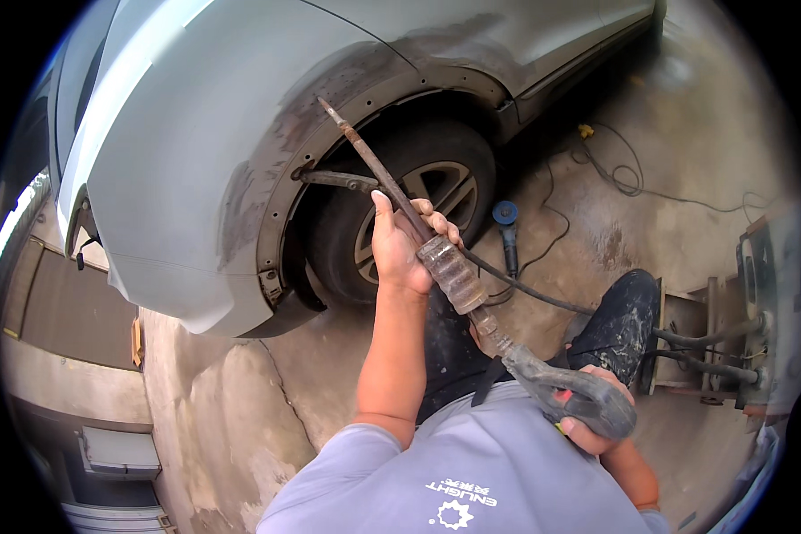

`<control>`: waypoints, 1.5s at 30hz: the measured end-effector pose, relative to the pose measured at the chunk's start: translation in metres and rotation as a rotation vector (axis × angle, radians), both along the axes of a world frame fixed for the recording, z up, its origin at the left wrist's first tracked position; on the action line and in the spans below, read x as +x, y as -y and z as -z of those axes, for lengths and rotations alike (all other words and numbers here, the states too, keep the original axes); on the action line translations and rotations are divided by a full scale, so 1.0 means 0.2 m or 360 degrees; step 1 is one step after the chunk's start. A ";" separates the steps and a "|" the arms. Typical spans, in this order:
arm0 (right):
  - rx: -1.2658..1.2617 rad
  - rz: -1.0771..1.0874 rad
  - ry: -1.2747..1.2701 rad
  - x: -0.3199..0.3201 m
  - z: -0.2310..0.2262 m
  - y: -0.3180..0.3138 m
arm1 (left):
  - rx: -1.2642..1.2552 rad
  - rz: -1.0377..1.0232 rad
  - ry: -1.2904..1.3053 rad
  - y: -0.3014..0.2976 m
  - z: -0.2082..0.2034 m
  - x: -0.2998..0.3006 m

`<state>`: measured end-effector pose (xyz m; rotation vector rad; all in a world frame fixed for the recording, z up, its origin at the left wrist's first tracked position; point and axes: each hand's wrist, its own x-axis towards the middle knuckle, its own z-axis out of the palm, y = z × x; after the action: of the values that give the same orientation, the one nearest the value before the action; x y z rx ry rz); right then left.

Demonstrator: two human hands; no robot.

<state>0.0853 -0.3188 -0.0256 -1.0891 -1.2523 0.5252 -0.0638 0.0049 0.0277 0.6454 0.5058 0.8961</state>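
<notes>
A slide hammer dent puller (455, 276) slants across the middle, with a long rusty rod, a ribbed sliding weight and a dark pistol-like handle. My left hand (400, 249) is curled around the rod just above the weight, thumb raised. Around the rear handle (568, 392) my right hand (601, 433) is closed, partly hidden behind it. The rod's pointed tip (322, 101) lies over the sanded patch on the silver car's fender (196, 151); whether they touch I cannot tell. A metal clamp (338, 180) grips the wheel arch edge beside the rod.
Under the arch is the car's wheel (454, 147). An angle grinder (507, 233) with a blue disc rests on the concrete floor (614, 236). Cables run over the floor to a yellow plug (586, 131). A metal machine frame (712, 347) with thick cables stands at my right.
</notes>
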 end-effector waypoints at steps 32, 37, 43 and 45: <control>-0.0671 0.0339 -0.0364 -0.02 0.35 0.17 | 0.0676 -0.0829 -0.2180 0.53 1.19 -1.27; -0.0821 0.0580 -0.0329 0.01 0.34 0.31 | -0.0079 -0.0947 -0.2845 0.92 2.14 -1.63; -0.1001 0.0829 -0.0324 -0.05 0.31 0.44 | -0.1169 -0.1103 -0.2623 1.35 2.71 -1.70; -0.1061 0.0893 -0.0338 -0.10 0.32 0.48 | -0.1297 -0.0995 -0.2644 1.39 2.77 -1.67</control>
<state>0.0654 -0.4145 -0.0893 -1.8124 -0.5347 0.6148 -0.3977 -0.2737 -0.5264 0.3194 2.5073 0.4216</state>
